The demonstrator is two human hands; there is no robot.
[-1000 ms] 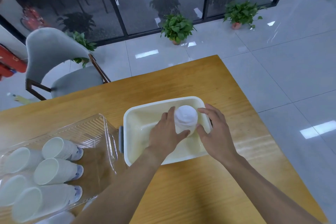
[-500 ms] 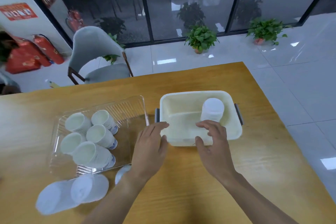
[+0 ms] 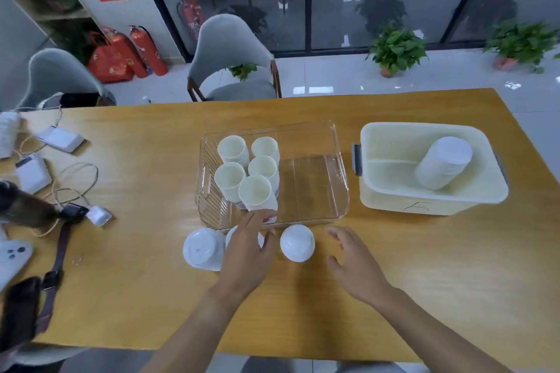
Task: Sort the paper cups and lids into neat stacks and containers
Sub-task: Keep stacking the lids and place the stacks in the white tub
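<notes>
Both hands are off the cream tub (image 3: 430, 203), lid stack (image 3: 444, 163) left standing inside. Left hand (image 3: 247, 248) now reaches over lid piles (image 3: 203, 248) lower centre; right hand (image 3: 354, 263) hovers beside, fingers spread.

Left hand (image 3: 247, 251) stretched forward, palm down, fingers loosely extended; right hand (image 3: 354, 263) hovering alongside, fingers spread, relaxed.

Even overhead light; glare patches on floor tiles (image 3: 315, 89); table (image 3: 424, 266) sheen; wide-angle bowing at edges; slight motion blur overall.
</notes>
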